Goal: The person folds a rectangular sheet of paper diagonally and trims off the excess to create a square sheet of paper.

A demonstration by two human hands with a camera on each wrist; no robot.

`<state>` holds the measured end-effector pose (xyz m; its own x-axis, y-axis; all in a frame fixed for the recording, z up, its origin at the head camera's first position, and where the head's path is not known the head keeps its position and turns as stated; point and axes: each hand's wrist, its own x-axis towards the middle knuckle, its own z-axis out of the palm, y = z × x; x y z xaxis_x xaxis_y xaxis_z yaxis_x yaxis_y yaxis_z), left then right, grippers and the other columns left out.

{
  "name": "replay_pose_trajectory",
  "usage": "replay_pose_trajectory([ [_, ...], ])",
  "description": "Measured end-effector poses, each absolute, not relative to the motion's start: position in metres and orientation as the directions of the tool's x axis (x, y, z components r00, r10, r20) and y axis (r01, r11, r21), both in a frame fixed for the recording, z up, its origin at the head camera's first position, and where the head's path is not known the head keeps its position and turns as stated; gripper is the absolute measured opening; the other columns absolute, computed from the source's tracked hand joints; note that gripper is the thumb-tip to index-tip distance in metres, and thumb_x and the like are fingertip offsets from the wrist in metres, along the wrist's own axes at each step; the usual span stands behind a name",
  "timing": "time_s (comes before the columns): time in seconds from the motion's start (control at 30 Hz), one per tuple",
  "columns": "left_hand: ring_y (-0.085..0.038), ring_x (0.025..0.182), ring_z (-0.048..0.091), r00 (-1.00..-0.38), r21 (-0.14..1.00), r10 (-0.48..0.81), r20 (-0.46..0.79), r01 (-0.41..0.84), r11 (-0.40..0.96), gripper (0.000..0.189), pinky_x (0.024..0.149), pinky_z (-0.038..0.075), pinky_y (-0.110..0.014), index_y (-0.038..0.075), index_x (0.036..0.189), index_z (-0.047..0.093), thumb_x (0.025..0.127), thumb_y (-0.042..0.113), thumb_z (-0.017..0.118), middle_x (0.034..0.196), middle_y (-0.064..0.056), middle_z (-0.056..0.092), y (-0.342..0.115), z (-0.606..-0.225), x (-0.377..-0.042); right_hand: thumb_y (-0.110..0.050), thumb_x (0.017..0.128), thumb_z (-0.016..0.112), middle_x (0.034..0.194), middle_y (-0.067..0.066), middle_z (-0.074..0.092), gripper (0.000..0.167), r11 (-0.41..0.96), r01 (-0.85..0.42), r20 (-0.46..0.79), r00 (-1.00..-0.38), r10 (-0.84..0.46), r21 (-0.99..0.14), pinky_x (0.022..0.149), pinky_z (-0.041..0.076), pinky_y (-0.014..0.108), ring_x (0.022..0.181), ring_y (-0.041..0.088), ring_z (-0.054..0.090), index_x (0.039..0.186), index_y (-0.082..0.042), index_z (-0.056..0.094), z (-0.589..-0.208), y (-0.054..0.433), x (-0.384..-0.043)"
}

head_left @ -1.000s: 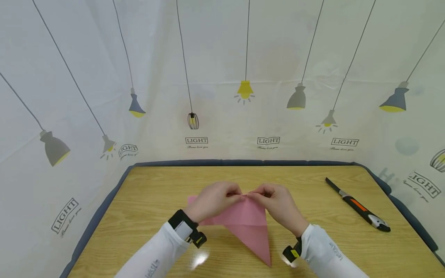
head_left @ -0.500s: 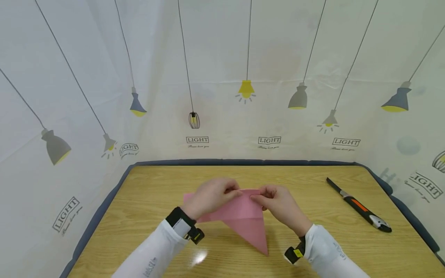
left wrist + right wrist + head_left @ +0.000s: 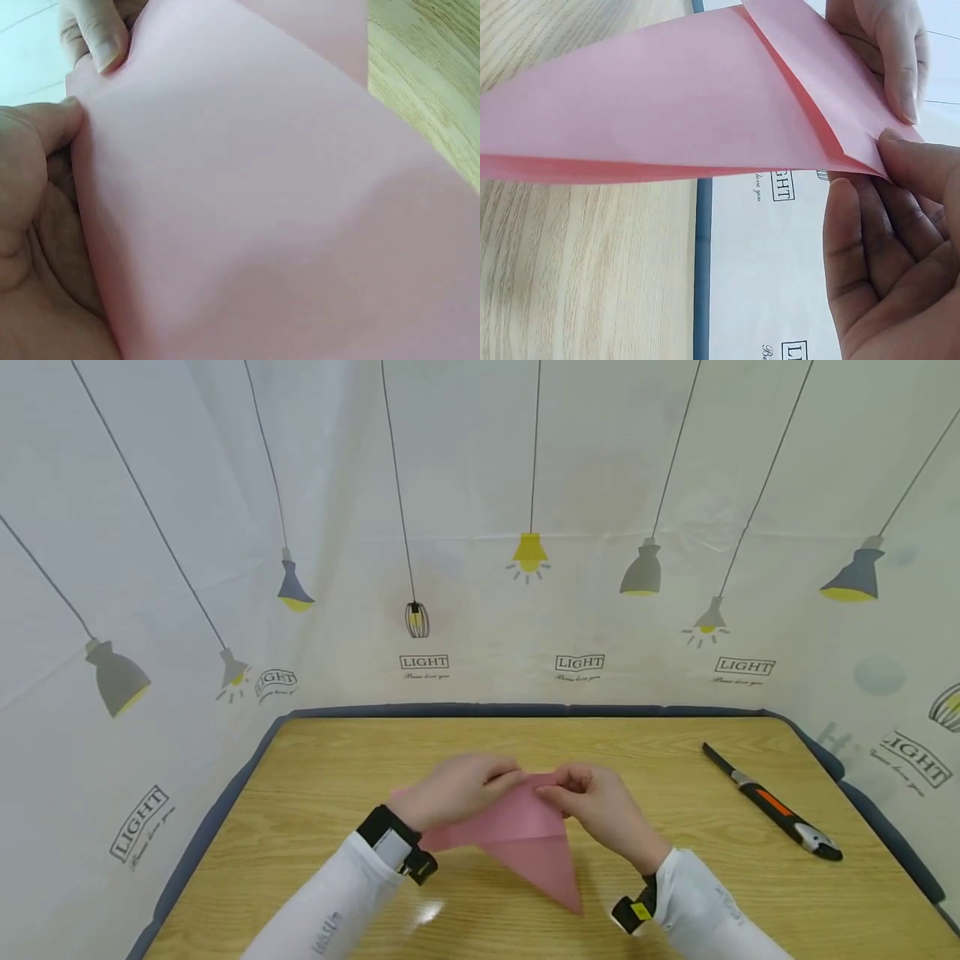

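A folded sheet of pink paper (image 3: 521,827) is held up over the wooden table, one pointed end hanging down toward the front. My left hand (image 3: 459,789) grips its upper edge, thumb on the near face. Just to the right, my right hand (image 3: 603,806) pinches the top right corner between thumb and fingers. In the right wrist view the paper (image 3: 652,97) shows a folded-over flap along one side, and the layers part slightly at the lower edge. The left wrist view has the broad pink face (image 3: 247,165) filling most of it, with both thumbs at its edge.
A black and orange knife-like tool with a grey end (image 3: 776,806) lies on the right side of the wooden table (image 3: 315,793). Dark blue edging (image 3: 480,711) runs round the table. Behind it hangs a white sheet (image 3: 480,468) printed with lamps.
The hands were close together at the top edge a second ago. They have since moved apart, the right hand shifting right along the edge. The paper's hanging point has risen a little.
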<state>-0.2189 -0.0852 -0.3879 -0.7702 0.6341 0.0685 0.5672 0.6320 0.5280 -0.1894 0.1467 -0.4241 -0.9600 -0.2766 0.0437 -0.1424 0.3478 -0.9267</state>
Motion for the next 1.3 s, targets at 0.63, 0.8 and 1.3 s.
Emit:
replay_pose_trajectory([
  [0.63,-0.005,0.068,0.05,-0.737,0.5,0.675,0.049,0.603,0.622,0.024,0.065,0.044,-0.027,0.025,0.101,0.073,0.108,0.036,0.053,0.077,0.012,0.058,-0.093,-0.38,-0.217,-0.043,0.094,0.074,0.097,0.0,0.075,0.029,0.334,-0.142,0.039,-0.954,-0.298,-0.932,0.076,0.055,0.036,0.087,0.02,0.066,0.107,-0.017,0.076,-0.423,0.15,-0.192],
  [0.8,-0.005,0.064,0.047,-0.742,0.563,0.67,0.002,0.554,0.613,0.03,0.061,0.04,-0.026,0.024,0.089,0.07,0.108,0.04,0.052,0.068,0.011,0.05,-0.096,-0.381,-0.219,-0.04,0.095,0.073,0.096,-0.001,0.075,0.023,0.348,-0.154,0.054,-0.959,-0.28,-0.925,0.069,0.05,0.03,0.081,0.02,0.059,0.103,-0.019,0.077,-0.422,0.151,-0.191],
  [1.3,-0.005,0.064,0.045,-0.739,0.626,0.67,-0.073,0.489,0.608,0.031,0.06,0.039,-0.027,0.028,0.089,0.073,0.107,0.042,0.052,0.067,0.012,0.049,-0.11,-0.38,-0.222,-0.036,0.096,0.073,0.096,-0.003,0.075,0.018,0.345,-0.186,0.1,-0.962,-0.253,-0.92,0.07,0.051,0.029,0.08,0.019,0.061,0.103,-0.02,0.078,-0.425,0.156,-0.191],
])
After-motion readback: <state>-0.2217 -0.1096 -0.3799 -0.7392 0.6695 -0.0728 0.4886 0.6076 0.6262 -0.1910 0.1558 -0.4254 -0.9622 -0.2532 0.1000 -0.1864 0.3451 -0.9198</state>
